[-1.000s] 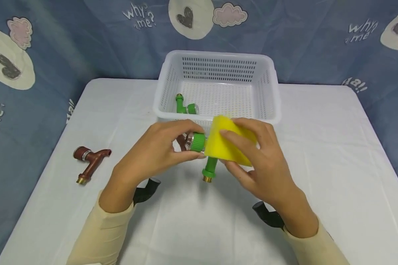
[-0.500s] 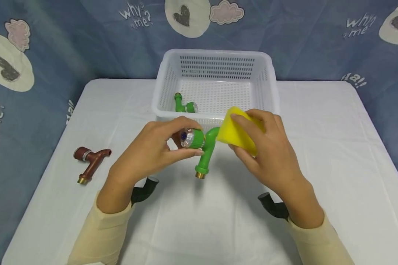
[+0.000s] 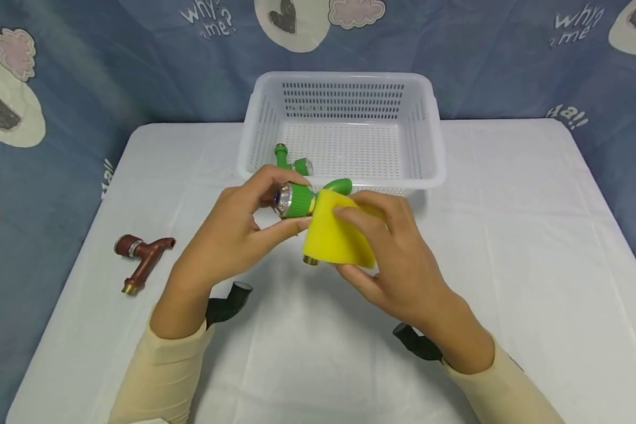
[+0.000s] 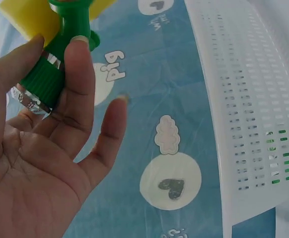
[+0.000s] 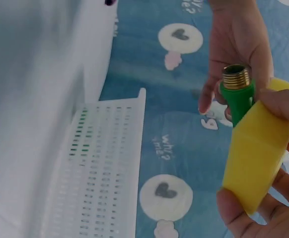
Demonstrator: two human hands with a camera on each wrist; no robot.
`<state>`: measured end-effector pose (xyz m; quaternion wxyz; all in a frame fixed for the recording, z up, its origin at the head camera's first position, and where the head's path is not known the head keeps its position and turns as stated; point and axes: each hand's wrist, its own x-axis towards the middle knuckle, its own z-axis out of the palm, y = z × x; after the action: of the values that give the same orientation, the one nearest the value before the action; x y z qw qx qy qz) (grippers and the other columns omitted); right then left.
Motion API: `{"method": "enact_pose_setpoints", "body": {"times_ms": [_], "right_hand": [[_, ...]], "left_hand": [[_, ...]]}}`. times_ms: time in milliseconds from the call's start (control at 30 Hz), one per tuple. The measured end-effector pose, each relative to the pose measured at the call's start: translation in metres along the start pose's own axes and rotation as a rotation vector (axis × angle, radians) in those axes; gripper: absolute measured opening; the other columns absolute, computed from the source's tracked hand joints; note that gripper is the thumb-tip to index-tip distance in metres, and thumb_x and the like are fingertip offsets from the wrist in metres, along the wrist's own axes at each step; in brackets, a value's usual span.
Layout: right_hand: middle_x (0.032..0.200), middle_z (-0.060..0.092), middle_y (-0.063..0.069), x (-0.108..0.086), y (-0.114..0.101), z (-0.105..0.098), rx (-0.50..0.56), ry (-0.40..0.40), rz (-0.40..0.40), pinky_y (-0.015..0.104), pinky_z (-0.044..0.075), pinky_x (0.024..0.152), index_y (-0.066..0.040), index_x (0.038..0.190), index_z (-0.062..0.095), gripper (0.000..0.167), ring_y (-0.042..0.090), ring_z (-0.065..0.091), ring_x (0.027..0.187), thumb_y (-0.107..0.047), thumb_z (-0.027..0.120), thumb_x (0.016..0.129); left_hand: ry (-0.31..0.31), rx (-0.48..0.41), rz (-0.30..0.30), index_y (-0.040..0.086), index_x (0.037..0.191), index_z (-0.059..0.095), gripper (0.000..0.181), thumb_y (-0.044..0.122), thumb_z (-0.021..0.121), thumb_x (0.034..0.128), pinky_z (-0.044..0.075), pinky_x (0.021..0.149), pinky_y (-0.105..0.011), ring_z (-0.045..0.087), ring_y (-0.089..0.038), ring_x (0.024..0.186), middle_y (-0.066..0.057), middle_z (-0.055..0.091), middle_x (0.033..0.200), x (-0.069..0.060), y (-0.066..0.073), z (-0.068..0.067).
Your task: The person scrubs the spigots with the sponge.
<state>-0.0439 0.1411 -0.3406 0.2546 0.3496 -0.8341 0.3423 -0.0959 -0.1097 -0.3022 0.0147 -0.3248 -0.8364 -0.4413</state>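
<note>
My left hand (image 3: pixel 228 235) grips a green faucet by its ribbed knob (image 3: pixel 299 201), thumb below and fingers above. The green faucet (image 4: pixel 75 25) has a silver cap on the knob and a brass threaded end (image 5: pixel 236 77). In my right hand (image 3: pixel 403 265) is a yellow sponge (image 3: pixel 339 232), pinched between thumb and fingers. The sponge lies against the faucet's body in the head view, hiding most of it; only the curved spout and the brass end show past its edges. Both hands hold these things above the table, in front of the basket.
A white perforated basket (image 3: pixel 341 183) stands at the table's back, with another green faucet (image 3: pixel 282 156) inside at its front left. On the table's left lies a brown faucet (image 3: pixel 148 259). Black curved mounts (image 3: pixel 229 303) stick out from both wrists. A patterned blue cloth (image 3: pixel 138 65) hangs behind.
The sponge moved off the faucet to the right, then came back left and down over its body. The left hand and faucet shifted slightly left and up, and the faucet turned.
</note>
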Motion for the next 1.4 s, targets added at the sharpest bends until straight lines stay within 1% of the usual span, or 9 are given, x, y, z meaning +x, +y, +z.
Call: {"method": "enact_pose_setpoints", "body": {"times_ms": [267, 500, 567, 667, 767, 867, 1067, 1267, 1400], "right_hand": [[0.137, 0.051, 0.021, 0.003, 0.006, -0.002, 0.066, -0.058, 0.013, 0.044, 0.047, 0.109, -0.006, 0.136, 0.055, 0.059, 0.037, 0.049, 0.129, -0.013, 0.082, 0.085], [0.139, 0.054, 0.012, 0.005, 0.011, -0.009, 0.022, -0.200, 0.165, 0.046, 0.048, 0.104, -0.010, 0.139, 0.060, 0.058, 0.029, 0.049, 0.128, -0.020, 0.085, 0.088], [0.139, 0.054, 0.009, 0.005, 0.012, -0.012, 0.031, -0.188, 0.203, 0.045, 0.048, 0.104, -0.011, 0.141, 0.060, 0.059, 0.027, 0.050, 0.128, -0.020, 0.085, 0.088], [0.141, 0.054, 0.009, 0.004, 0.012, -0.014, 0.083, -0.095, 0.233, 0.045, 0.049, 0.106, -0.011, 0.144, 0.058, 0.063, 0.024, 0.051, 0.130, -0.017, 0.086, 0.087], [0.141, 0.055, 0.008, 0.002, 0.011, -0.012, 0.159, 0.014, 0.231, 0.044, 0.050, 0.105, -0.009, 0.144, 0.056, 0.064, 0.021, 0.052, 0.130, -0.014, 0.085, 0.087], [0.142, 0.055, 0.008, 0.001, 0.009, -0.008, 0.220, 0.055, 0.223, 0.042, 0.052, 0.103, -0.007, 0.144, 0.055, 0.062, 0.022, 0.053, 0.130, -0.013, 0.082, 0.088], [0.141, 0.056, 0.005, 0.001, 0.006, -0.003, 0.273, 0.013, 0.237, 0.042, 0.051, 0.104, -0.010, 0.143, 0.059, 0.057, 0.023, 0.054, 0.128, -0.013, 0.081, 0.090], [0.140, 0.056, 0.003, 0.000, 0.008, -0.006, 0.230, -0.080, 0.252, 0.042, 0.050, 0.107, -0.012, 0.143, 0.061, 0.057, 0.019, 0.056, 0.127, -0.014, 0.081, 0.090], [0.141, 0.057, 0.003, 0.001, 0.012, -0.011, 0.225, -0.027, 0.248, 0.041, 0.052, 0.103, -0.011, 0.144, 0.060, 0.060, 0.020, 0.056, 0.127, -0.009, 0.082, 0.088]], "left_hand": [[0.098, -0.012, 0.000, 0.007, 0.132, 0.059, 0.048, 0.008, 0.083, 0.0906, 0.059, 0.083, -0.029, 0.070, -0.015, 0.096, 0.001, 0.072, 0.115, 0.001, 0.000, -0.008], [0.131, -0.041, 0.026, 0.004, 0.131, 0.056, 0.047, 0.003, 0.081, 0.0910, 0.054, 0.088, -0.027, 0.064, -0.014, 0.098, -0.001, 0.070, 0.117, 0.003, -0.002, -0.009], [0.126, -0.056, 0.030, 0.004, 0.131, 0.056, 0.047, 0.003, 0.081, 0.0908, 0.053, 0.089, -0.028, 0.062, -0.014, 0.099, -0.001, 0.070, 0.121, 0.003, -0.001, -0.008], [0.109, -0.073, 0.011, 0.006, 0.130, 0.056, 0.047, 0.004, 0.082, 0.0904, 0.053, 0.086, -0.028, 0.063, -0.015, 0.098, 0.000, 0.070, 0.122, 0.000, 0.000, -0.006], [0.084, -0.116, -0.015, 0.008, 0.129, 0.056, 0.047, 0.004, 0.082, 0.0898, 0.053, 0.083, -0.028, 0.063, -0.016, 0.094, 0.001, 0.071, 0.117, -0.004, -0.001, -0.002], [0.056, -0.179, -0.019, 0.007, 0.128, 0.054, 0.047, 0.002, 0.082, 0.0892, 0.053, 0.080, -0.030, 0.063, -0.018, 0.090, 0.001, 0.071, 0.109, -0.005, -0.002, 0.002], [0.037, -0.271, 0.020, 0.001, 0.124, 0.052, 0.047, -0.006, 0.079, 0.0863, 0.054, 0.078, -0.029, 0.059, -0.023, 0.087, -0.003, 0.071, 0.104, -0.003, -0.005, 0.000], [0.071, -0.326, 0.047, -0.005, 0.126, 0.050, 0.051, -0.015, 0.077, 0.0841, 0.057, 0.091, -0.029, 0.066, -0.026, 0.097, -0.010, 0.069, 0.112, -0.001, -0.006, -0.002], [0.060, -0.358, 0.038, -0.003, 0.125, 0.051, 0.050, -0.015, 0.077, 0.0840, 0.057, 0.093, -0.030, 0.067, -0.027, 0.100, -0.010, 0.067, 0.115, 0.000, -0.005, 0.000]]}}
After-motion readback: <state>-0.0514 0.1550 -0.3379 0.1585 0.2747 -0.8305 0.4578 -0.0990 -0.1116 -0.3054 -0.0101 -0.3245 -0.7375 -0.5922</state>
